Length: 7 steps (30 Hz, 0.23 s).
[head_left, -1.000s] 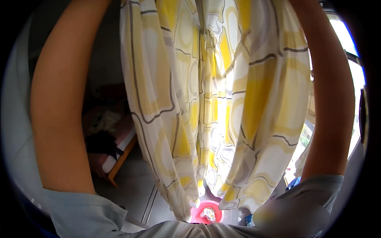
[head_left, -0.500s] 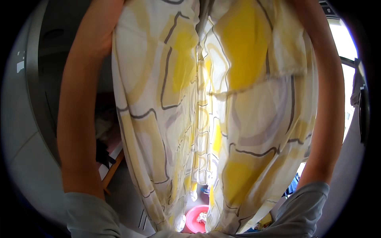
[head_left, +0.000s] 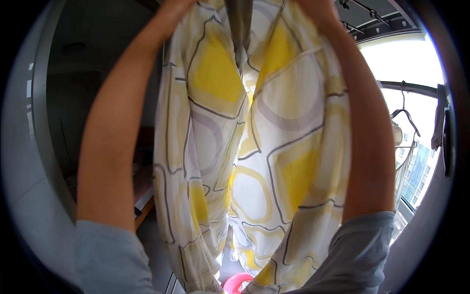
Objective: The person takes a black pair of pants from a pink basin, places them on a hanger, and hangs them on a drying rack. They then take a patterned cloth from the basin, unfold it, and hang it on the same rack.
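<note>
A large white cloth [head_left: 293, 103] with yellow patches, beige rings and dark grey lines hangs in long folds before me, its kind not clear. Both my arms are raised along its sides. My left hand [head_left: 180, 9] is at its upper left edge, and my right hand [head_left: 316, 11] is at its upper right part. The fingers of both are mostly cut off by the top of the picture, but the cloth hangs from where they grip it. A dark grey-brown strip [head_left: 240, 22] shows between the two upper halves.
Below the cloth a pink basin [head_left: 237, 283] is partly visible. At the right, a dark hanger [head_left: 405, 117] hangs from a rail [head_left: 416, 88] by a bright window. Metal rack fittings [head_left: 374, 13] are overhead. A dim room with a wooden-edged surface [head_left: 145, 211] lies left.
My hands have come into view at the top and moved closer together. The cloth has narrowed and shifted. The hanger and overhead rack now show on the right.
</note>
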Tool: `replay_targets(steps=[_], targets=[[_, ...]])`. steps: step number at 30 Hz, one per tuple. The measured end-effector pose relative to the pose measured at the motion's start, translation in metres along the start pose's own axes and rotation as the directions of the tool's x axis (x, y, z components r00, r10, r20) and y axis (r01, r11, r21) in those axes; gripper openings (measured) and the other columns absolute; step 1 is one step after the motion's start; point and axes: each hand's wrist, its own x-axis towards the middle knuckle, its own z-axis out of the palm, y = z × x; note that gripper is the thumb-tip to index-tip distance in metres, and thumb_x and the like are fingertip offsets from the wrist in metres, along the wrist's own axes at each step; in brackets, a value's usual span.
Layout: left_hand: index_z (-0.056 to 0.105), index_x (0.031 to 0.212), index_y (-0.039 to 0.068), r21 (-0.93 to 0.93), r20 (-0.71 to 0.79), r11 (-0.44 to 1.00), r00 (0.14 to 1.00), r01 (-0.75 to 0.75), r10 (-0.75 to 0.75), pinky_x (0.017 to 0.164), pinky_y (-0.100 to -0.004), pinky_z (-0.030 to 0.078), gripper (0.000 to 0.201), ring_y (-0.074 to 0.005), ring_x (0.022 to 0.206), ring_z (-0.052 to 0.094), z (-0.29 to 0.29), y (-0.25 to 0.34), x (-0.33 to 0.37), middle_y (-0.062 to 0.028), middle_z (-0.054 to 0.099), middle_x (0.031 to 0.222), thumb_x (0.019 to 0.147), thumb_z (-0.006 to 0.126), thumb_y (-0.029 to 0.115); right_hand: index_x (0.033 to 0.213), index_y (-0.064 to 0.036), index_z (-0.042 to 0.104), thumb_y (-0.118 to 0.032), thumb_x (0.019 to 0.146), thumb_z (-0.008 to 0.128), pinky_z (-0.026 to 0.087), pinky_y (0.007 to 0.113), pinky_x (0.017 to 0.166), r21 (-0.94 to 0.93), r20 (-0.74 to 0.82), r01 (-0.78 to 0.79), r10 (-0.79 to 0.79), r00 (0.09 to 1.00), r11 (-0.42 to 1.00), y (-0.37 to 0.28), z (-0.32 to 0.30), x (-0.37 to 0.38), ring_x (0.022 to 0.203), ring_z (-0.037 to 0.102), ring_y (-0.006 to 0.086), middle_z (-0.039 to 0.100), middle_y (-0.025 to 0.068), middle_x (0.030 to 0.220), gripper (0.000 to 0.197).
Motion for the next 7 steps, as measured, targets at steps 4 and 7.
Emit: replay_targets(steps=[4, 7], targets=[[0.056, 0.062, 0.009, 0.342, 0.120, 0.935, 0.983, 0.093, -0.141, 0.050, -0.0284, 0.040, 0.039, -0.0089, 0.054, 0.047, 0.012, -0.144, -0.021, 0.0014, 0.051, 0.058, 0.073, 0.078, 0.039, 0.095, -0.0072, 0.068, -0.065, 0.072, 0.063, 0.053, 0.043, 0.074, -0.543, 0.144, -0.123, 0.236, 0.961, 0.831, 0.115, 0.067, -0.052, 0.087, 0.066, 0.0321, 0.067, 0.0169, 0.094, 0.063], [0.067, 0.079, 0.008, 0.429, 0.192, 0.893, 0.952, 0.136, -0.237, 0.070, -0.0389, 0.047, 0.024, -0.0240, 0.082, 0.062, 0.052, -0.231, -0.107, -0.0152, 0.063, 0.087, 0.085, 0.063, 0.031, 0.092, -0.0013, 0.068, -0.079, 0.075, 0.044, 0.054, 0.040, 0.073, -0.544, 0.304, -0.237, 0.453, 0.838, 0.805, 0.160, 0.079, -0.118, 0.091, 0.066, 0.0300, 0.066, 0.0194, 0.098, 0.083]])
